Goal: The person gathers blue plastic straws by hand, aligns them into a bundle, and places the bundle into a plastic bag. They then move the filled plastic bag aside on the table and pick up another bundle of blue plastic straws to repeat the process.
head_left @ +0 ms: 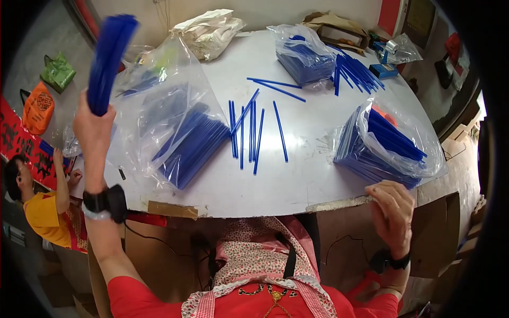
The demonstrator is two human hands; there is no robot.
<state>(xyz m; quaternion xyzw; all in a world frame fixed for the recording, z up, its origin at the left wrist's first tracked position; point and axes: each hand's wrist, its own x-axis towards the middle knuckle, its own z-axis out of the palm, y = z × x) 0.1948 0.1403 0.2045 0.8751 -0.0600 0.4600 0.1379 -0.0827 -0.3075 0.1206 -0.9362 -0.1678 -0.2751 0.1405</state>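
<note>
My left hand (94,130) is raised over the left side of the table, closed around the lower end of a bundle of blue plastic sticks (110,58); the bundle stands nearly upright and is slightly blurred. At the table's front right edge, my right hand (391,209) has loosely bent fingers, with nothing visible in them. Just beyond it lies a clear bag of blue sticks (379,143). Nearer my left hand, a larger clear bag (188,138) lies over more of these sticks. Several loose blue sticks (252,132) are scattered mid-table.
Farther back stand another bagged stack of sticks (305,61) and a fanned loose pile (355,71). A white sack (207,34), a cardboard box (336,34) and a small blue box (383,70) line the far edge. At the left, another person (47,204) handles blue sticks.
</note>
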